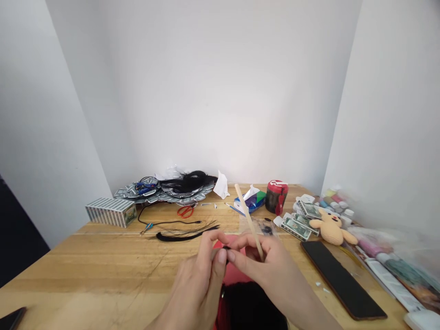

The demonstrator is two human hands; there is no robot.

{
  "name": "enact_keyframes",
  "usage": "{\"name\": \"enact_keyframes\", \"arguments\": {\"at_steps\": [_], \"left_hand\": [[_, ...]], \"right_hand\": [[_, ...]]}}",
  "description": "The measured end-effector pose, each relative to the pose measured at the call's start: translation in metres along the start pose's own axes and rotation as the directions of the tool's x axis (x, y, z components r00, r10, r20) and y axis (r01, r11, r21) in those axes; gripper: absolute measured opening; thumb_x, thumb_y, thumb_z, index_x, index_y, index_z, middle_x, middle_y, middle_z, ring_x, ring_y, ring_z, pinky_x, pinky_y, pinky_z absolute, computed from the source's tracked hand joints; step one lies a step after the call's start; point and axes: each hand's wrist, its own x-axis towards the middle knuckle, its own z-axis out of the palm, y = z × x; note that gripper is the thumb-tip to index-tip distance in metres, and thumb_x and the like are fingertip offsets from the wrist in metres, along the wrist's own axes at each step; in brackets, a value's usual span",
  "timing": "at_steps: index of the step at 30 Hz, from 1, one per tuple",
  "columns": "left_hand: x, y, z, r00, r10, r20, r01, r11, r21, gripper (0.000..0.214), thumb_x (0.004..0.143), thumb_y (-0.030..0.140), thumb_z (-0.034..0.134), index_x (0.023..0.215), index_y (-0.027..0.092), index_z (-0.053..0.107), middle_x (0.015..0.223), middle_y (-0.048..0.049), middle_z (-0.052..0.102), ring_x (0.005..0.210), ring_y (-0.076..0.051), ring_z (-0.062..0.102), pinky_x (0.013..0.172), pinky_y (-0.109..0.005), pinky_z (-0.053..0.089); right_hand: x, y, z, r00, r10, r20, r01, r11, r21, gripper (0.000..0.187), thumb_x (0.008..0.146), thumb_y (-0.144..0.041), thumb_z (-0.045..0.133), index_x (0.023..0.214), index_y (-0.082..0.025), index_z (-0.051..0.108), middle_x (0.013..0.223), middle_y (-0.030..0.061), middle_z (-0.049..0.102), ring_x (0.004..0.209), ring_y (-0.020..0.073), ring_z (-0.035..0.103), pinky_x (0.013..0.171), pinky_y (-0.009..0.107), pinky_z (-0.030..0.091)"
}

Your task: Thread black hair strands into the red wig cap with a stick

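Near the front edge of the table (103,266), the left hand (201,279) and right hand (261,263) meet fingertip to fingertip, both grips pressed together on a small black piece (226,248) pinched between them. The right hand also clamps a wooden stick (248,219) that slants up toward the back edge. To do this well, I judge the pinch should stay firm and close to the piece while the stick is kept clear of the fingertips. What the black piece is cannot be told; the dark mass (250,307) and red sheet (237,272) beneath the wrists are largely hidden and cut off.
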Motion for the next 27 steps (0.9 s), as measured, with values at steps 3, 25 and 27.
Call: {"name": "enact_keyframes", "arguments": {"at_steps": [3, 25, 27], "left_hand": [[0.0, 0.001, -0.001, 0.996, 0.087, -0.004, -0.086, 0.991, 0.104, 0.02, 0.104, 0.029, 0.029, 0.114, 0.028, 0.046, 0.065, 0.0074, 0.058, 0.053, -0.014, 0.054, 0.053, -0.022, 0.037], [-0.031, -0.083, 0.002, 0.746, 0.538, 0.393, -0.655, 0.699, 0.286, 0.034, 0.082, -0.005, 0.04, 0.096, 0.018, 0.061, 0.143, -0.0124, 0.058, 0.141, -0.019, 0.042, 0.118, -0.037, 0.032], [-0.035, -0.086, 0.003, 0.703, 0.598, 0.385, -0.71, 0.618, 0.337, 0.03, 0.088, -0.001, 0.041, 0.095, 0.017, 0.063, 0.141, -0.0118, 0.059, 0.14, -0.018, 0.043, 0.116, -0.031, 0.034]], "right_hand": [[-0.002, 0.001, -0.003, 1.0, -0.004, -0.021, 0.004, 1.0, -0.019, 0.021, 0.081, -0.038, 0.065, 0.074, -0.019, 0.065, 0.057, -0.0074, 0.039, 0.055, 0.0107, 0.031, 0.052, 0.025, 0.025], [-0.007, 0.025, -0.022, 0.982, -0.056, -0.178, 0.069, 0.996, 0.064, 0.064, 0.095, -0.067, 0.037, 0.067, -0.018, 0.069, 0.049, -0.0005, 0.054, 0.046, 0.0119, 0.046, 0.047, 0.023, 0.036], [-0.014, 0.034, -0.015, 0.981, -0.071, -0.182, 0.069, 0.997, -0.018, 0.059, 0.094, -0.067, 0.041, 0.075, -0.02, 0.07, 0.056, 0.0015, 0.063, 0.051, 0.0136, 0.054, 0.049, 0.022, 0.041]]}}
